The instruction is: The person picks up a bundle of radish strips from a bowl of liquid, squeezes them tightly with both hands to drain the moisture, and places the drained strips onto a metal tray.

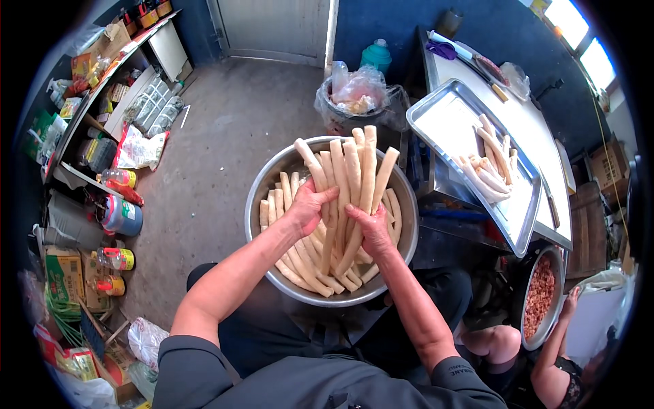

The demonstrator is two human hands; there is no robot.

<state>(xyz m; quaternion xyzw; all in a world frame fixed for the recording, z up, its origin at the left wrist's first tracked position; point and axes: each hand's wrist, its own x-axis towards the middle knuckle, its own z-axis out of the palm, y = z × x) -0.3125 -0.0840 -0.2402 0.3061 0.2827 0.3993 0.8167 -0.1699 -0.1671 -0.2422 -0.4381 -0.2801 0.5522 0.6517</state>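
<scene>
A large round metal basin (255, 238) sits between my knees, filled with long, pale sticks (300, 267) that look like peeled yams. Both hands are above it, closed round one upright bundle of the pale sticks (352, 163). My left hand (312, 206) grips the bundle's left side, thumb across the front. From the right, my right hand (371, 228) holds the other side, its thumb also in front. The bundle's upper ends fan out beyond the basin's far rim, and its lower ends reach down among the other sticks. Some fingers are hidden behind the bundle.
At right, a metal tray (422, 109) holding paler sticks rests on a white-topped table (552, 194). A bag-lined bin (334, 116) stands beyond the basin. A basin of reddish chunks (538, 300) is near another person's arm (555, 347). Cluttered shelves (102, 85) line the left.
</scene>
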